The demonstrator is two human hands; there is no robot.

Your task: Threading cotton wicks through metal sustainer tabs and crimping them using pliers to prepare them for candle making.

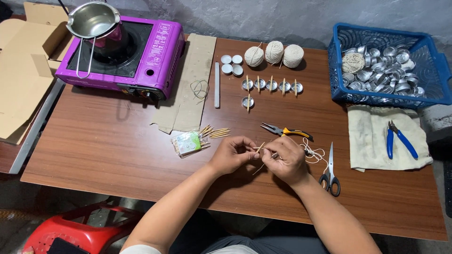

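Beside pliers (286, 131) and scissors (330, 170), both hands pinch a toothpick (259, 147) and string (314, 154).

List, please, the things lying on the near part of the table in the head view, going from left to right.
Packet of toothpicks → left hand → right hand, both pinching a toothpick with white string → scissors → blue pliers on a cloth.
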